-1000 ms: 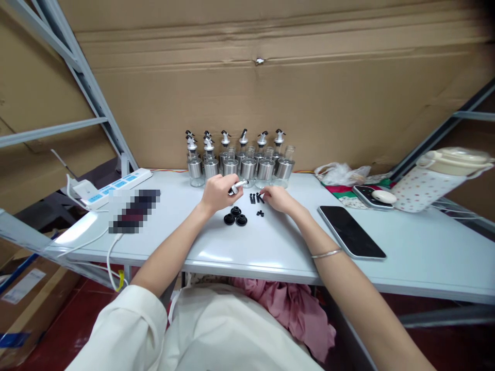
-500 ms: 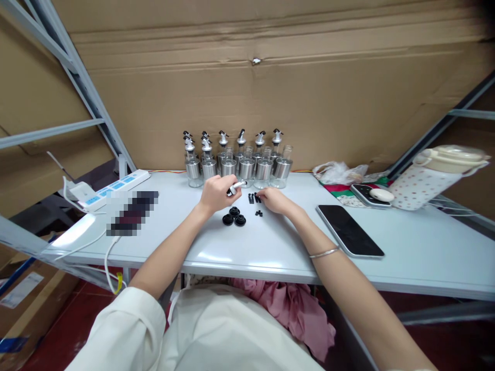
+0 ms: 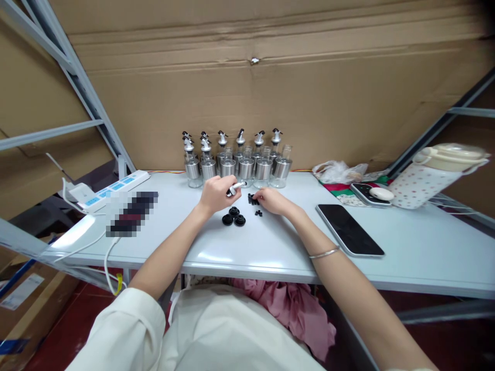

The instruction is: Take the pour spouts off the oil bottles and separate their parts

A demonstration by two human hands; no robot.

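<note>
My left hand is closed around a silver pourer spout, its tip pointing right. My right hand has its fingertips pinched together at a cluster of small black parts on the table; the fingers partly cover them. Tinier black pieces lie just below that cluster. Below and between the hands sit three round black stoppers. Behind the hands stand glass bottles with metal bands; those at the back and left carry silver pourers with black flip levers, while several in front have bare necks.
On the right of the white table lie a phone, a second device with a white oval case, and a dotted jug. At left are a power strip and a blurred-out object. Cardboard walls the back.
My right fingertips have shifted slightly left over the small black parts, which now lie closer together. The left hand keeps the pourer spout in the same spot.
</note>
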